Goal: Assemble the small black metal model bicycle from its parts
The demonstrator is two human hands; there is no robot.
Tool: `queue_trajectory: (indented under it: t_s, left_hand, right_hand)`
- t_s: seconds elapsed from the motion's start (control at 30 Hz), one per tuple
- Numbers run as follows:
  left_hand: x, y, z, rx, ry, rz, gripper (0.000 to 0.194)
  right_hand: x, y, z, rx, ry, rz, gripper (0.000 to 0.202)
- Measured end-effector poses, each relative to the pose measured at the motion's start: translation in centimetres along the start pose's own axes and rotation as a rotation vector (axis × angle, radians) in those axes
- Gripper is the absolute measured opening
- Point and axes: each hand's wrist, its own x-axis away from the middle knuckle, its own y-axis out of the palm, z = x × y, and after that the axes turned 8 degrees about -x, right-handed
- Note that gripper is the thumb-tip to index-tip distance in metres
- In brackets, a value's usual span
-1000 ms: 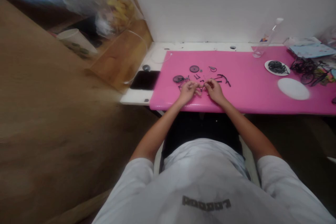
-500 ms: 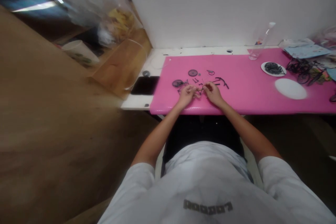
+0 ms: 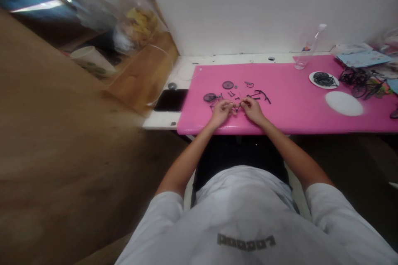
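Over the front part of a pink mat [image 3: 298, 107], my left hand [image 3: 222, 112] and my right hand [image 3: 252, 109] are closed close together. Between their fingertips is a small dark part [image 3: 236, 108], held by both; its exact shape is too small to tell. Around them lie a dark wheel [image 3: 228, 85], another dark wheel with pieces attached [image 3: 209, 97] left of my left hand, a small ring-shaped part [image 3: 249, 85] and a curved black piece [image 3: 264, 96] beyond my right hand.
A black flat device [image 3: 171, 100] lies at the mat's left edge. To the right are a clear bottle [image 3: 307, 51], a white plate [image 3: 311, 82] of black parts, a white oval [image 3: 344, 104] and a heap of dark bicycle-like pieces [image 3: 359, 84]. A white wall [image 3: 248, 8] stands behind.
The view has shifted very slightly. Both hands stay in nearly the same place, with the small dark part still between them.
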Motion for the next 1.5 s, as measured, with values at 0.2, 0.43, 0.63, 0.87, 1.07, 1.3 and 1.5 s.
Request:
queue_trajectory:
  t_s: [0.2,0.43,0.63,0.87,1.07,1.3,1.5]
  left_hand:
    - [0.0,0.1,-0.1,-0.013,0.039,0.008,0.038]
    - [-0.1,0.2,0.1,-0.001,0.008,0.074,0.030]
    - [-0.2,0.2,0.0,0.011,-0.008,0.109,0.032]
    - [-0.3,0.1,-0.4,0.034,0.009,0.081,0.036]
    - [-0.2,0.2,-0.2,0.002,0.000,0.081,0.037]
    - [-0.5,0.0,-1.1,0.015,0.035,0.077,0.040]
    - [-0.8,-0.1,-2.1,0.023,0.080,0.093,0.046]
  right_hand:
    - [0.1,0.0,0.2,-0.052,0.013,0.047,0.040]
    - [0.4,0.0,-0.4,-0.022,-0.011,0.063,0.042]
    - [-0.9,-3.2,-1.9,0.384,-0.198,0.124,0.028]
    - [-2.2,-10.2,-1.4,0.877,0.128,0.197,0.022]
    - [-2.3,-10.7,-1.5,1.059,0.305,0.193,0.013]
    - [-2.3,-10.7,-2.9,1.022,0.350,0.255,0.017]
    - [-2.4,-10.4,-3.8,0.823,0.041,0.355,0.016]
